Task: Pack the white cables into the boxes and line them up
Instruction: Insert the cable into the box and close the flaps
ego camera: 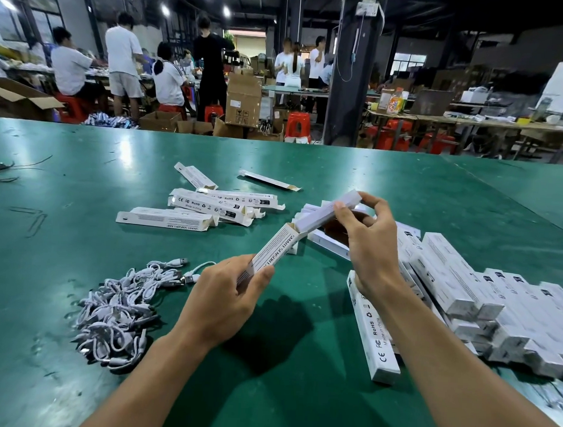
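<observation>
"RoHS", "Made in china" on box (373, 330)

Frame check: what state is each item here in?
Long white printed box, held, top flap open.
Plain white inner sleeve, held, lower end at that box's opening.
White cable pile, loose, unpacked.
Scattered white boxes, lying flat, flaps open.
Stacked white boxes, closed, side by side.

box stack (527, 308): cut by right edge | held box (273, 248): near end hidden in left hand (218, 304) | insert (315, 218): middle behind fingers (344, 217)
</observation>
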The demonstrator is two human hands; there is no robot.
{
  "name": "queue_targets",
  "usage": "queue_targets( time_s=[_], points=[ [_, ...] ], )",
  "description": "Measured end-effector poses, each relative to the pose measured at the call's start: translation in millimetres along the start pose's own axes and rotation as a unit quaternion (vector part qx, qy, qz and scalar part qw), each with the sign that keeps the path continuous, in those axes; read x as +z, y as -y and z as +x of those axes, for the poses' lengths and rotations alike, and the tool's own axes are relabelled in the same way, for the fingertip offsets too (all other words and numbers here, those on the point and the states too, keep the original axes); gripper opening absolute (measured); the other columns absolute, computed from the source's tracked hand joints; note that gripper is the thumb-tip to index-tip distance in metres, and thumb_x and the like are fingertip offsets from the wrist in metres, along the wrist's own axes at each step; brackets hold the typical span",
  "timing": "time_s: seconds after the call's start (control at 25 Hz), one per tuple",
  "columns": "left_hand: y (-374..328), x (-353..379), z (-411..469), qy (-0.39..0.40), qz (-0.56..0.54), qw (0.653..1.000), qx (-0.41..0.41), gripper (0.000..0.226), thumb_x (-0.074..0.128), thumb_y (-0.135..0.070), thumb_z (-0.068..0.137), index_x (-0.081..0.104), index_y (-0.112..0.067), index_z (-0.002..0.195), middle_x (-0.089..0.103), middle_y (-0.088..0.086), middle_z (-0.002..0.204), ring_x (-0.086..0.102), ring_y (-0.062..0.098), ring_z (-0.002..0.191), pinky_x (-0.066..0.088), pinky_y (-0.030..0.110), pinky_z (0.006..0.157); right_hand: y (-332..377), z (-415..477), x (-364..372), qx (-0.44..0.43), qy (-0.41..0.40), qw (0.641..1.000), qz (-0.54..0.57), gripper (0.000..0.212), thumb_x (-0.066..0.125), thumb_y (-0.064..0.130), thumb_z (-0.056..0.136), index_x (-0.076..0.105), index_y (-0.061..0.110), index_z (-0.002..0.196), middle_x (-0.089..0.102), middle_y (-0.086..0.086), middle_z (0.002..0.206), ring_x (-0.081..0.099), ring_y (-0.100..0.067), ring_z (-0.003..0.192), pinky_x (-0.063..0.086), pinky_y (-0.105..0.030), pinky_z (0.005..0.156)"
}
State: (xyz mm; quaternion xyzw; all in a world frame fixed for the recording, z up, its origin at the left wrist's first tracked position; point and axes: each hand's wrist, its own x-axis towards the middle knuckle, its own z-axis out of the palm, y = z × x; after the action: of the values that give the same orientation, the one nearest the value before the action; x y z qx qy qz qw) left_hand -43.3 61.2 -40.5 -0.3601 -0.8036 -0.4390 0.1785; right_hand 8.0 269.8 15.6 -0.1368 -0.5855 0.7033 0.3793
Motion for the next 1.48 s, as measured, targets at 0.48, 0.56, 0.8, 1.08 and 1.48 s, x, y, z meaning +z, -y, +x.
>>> queue_targets(
  time_s=[0.48, 0.56, 0.8, 1.08, 1.48],
  points=[
    [-3.6, 1.0, -2.4, 0.021, -0.024, 0.999, -0.007, 0.033, 0.063, -0.04, 0.095, 0.051, -0.043, 0.065, 0.041, -0.011, 0.052, 0.036, 0.009, 0.046, 0.027, 0.015, 0.049, -8.8, -1.4, -0.6, 0.014, 0.001, 0.999, -0.032, 0.028, 0.077, 0.023, 0.087, 0.058, 0.022, 0.107, 0.077, -0.009, 0.094, 0.077, -0.024, 0.081, 0.063, -0.04, 0.077],
    [-1.7, 2.4, -2.4, 0.008, -0.015, 1.0, 0.001, 0.03, 0.063, -0.043, 0.094, 0.054, -0.037, 0.067, 0.04, -0.01, 0.052, 0.037, 0.009, 0.048, 0.029, 0.016, 0.05, -10.3, -3.4, -1.2, -0.004, 0.02, 0.998, -0.063, 0.028, 0.078, 0.028, 0.086, 0.06, 0.024, 0.107, 0.076, -0.005, 0.097, 0.076, -0.025, 0.087, 0.062, -0.038, 0.078],
    [-4.7, 7.1, -4.8, -0.019, -0.014, 1.0, -0.011, 0.041, 0.056, -0.053, 0.095, 0.063, -0.015, 0.081, 0.048, -0.004, 0.056, 0.047, 0.016, 0.057, 0.038, 0.027, 0.054, -13.8, -16.5, 16.5, -0.098, 0.116, 0.956, -0.25, 0.026, 0.069, 0.045, 0.094, 0.074, 0.02, 0.089, 0.063, 0.003, 0.112, 0.067, 0.002, 0.085, 0.048, -0.006, 0.073],
    [-9.4, 2.1, -4.4, -0.054, 0.012, 0.998, -0.036, 0.046, 0.065, -0.057, 0.086, 0.07, -0.017, 0.11, 0.07, -0.005, 0.089, 0.066, 0.017, 0.078, 0.053, 0.034, 0.072, -13.4, -14.3, 32.7, -0.034, 0.08, 0.969, -0.232, 0.023, 0.07, 0.042, 0.093, 0.07, 0.022, 0.081, 0.075, 0.003, 0.082, 0.073, -0.019, 0.083, 0.06, -0.048, 0.082],
    [-3.6, 3.6, -2.1, -0.056, -0.034, 0.996, -0.058, 0.044, 0.067, -0.054, 0.085, 0.072, -0.017, 0.11, 0.072, -0.008, 0.088, 0.063, 0.005, 0.069, 0.054, 0.028, 0.066, -4.8, -10.1, 26.1, 0.027, 0.161, 0.97, -0.178, 0.02, 0.065, 0.033, 0.099, 0.069, 0.016, 0.088, 0.079, 0.0, 0.085, 0.076, -0.015, 0.073, 0.057, -0.026, 0.062]
  ],
)
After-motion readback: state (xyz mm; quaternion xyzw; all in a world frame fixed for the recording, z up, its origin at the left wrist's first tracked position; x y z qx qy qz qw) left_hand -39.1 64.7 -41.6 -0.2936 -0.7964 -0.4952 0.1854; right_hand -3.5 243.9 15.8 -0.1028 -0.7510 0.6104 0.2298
